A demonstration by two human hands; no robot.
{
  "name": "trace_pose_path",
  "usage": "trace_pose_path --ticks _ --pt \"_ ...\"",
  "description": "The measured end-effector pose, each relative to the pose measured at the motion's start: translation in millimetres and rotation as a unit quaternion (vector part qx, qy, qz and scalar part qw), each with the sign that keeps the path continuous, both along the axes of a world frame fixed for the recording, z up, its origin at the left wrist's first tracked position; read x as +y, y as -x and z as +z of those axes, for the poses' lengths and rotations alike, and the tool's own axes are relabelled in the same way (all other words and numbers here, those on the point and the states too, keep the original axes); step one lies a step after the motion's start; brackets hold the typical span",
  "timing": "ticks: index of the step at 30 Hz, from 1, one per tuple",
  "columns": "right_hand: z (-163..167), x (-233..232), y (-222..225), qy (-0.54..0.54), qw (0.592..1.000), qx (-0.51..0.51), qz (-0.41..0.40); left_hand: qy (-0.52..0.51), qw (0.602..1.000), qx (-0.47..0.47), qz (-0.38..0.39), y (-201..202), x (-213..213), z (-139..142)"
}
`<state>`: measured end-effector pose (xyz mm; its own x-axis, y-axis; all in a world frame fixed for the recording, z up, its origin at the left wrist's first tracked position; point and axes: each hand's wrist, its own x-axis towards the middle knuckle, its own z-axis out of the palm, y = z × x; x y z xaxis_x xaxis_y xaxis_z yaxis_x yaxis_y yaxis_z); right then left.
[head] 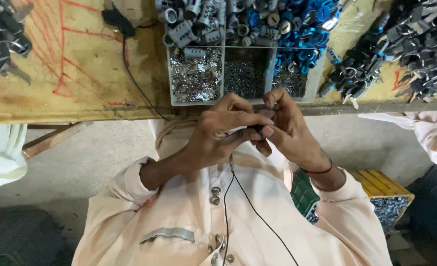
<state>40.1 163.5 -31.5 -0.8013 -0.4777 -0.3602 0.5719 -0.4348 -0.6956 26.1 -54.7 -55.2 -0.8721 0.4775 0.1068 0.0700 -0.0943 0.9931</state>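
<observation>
My left hand (pixel 218 135) and my right hand (pixel 290 130) meet just below the workbench edge, fingers pinched together around a small dark part (pixel 260 130) that is mostly hidden between them. Which hand carries its weight is hard to tell; both touch it. A red thread band circles my right wrist. Directly above the hands sits a clear compartment tray (pixel 222 74) with small silver pieces, tiny dark pins and metal bits in separate cells.
Grey lock cylinders (pixel 199 19) and blue round caps (pixel 297 24) heap at the tray's back. Piles of dark keys (pixel 396 44) lie right, more keys (pixel 1 34) far left. A black cable (pixel 134 79) crosses the yellow bench (pixel 70 93). A yellow crate (pixel 381 189) stands lower right.
</observation>
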Motion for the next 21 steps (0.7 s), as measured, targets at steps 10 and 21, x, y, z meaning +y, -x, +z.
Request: trace_pose_path --ticks 10,21 --pt "32 112 26 -0.705 0.595 0.384 -0.044 0.048 0.969 0.232 0.072 48 -4 -9" --pt "52 145 23 -0.730 0.573 0.367 0.062 0.054 0.987 0.148 0.029 46 -7 -5"
